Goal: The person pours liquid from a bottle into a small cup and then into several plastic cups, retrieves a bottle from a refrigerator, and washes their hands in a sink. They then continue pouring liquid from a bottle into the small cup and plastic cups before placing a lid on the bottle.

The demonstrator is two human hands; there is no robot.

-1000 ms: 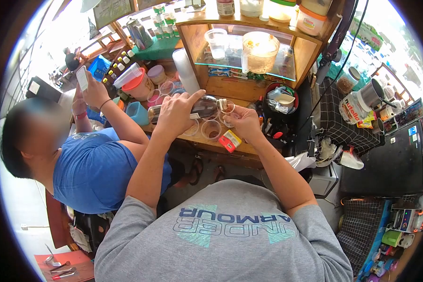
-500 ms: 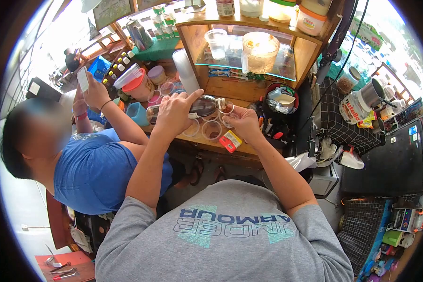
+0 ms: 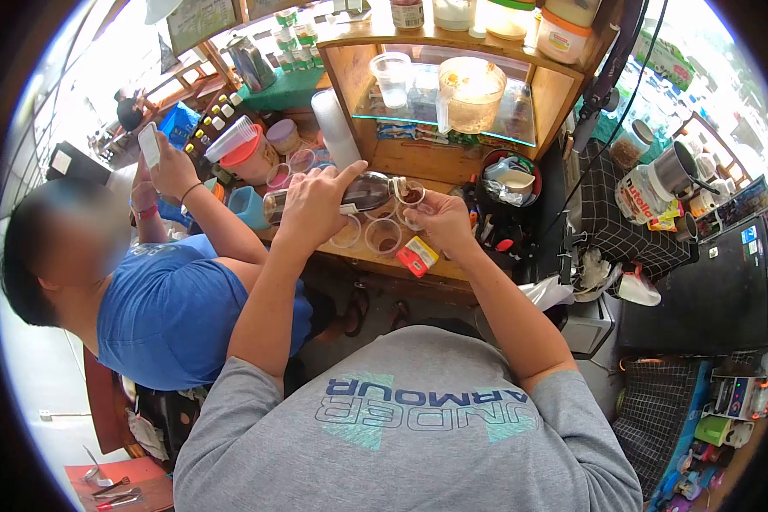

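Observation:
My left hand (image 3: pixel 317 197) is wrapped round a glass bottle (image 3: pixel 369 192) of dark liquid, tipped on its side with its neck to the right. The bottle's mouth meets the rim of a small clear cup (image 3: pixel 412 194) with brown liquid in it. That cup is pinched in the fingers of my right hand (image 3: pixel 439 219). Just below, clear plastic cups (image 3: pixel 383 236) stand on the wooden counter (image 3: pixel 444 272), some partly hidden by my hands. A red and yellow packet (image 3: pixel 417 256) lies near my right hand.
At the left, a person in a blue shirt (image 3: pixel 171 307) holds a phone (image 3: pixel 149 145). Behind the cups are a stack of clear cups (image 3: pixel 335 128) and a red tub (image 3: pixel 252 155). A wooden shelf (image 3: pixel 452 159) holds containers. A black bowl (image 3: pixel 511 178) stands right of it.
The small cup held in my right hand looks fuller of brown liquid. Both hands and the bottle are in nearly the same place.

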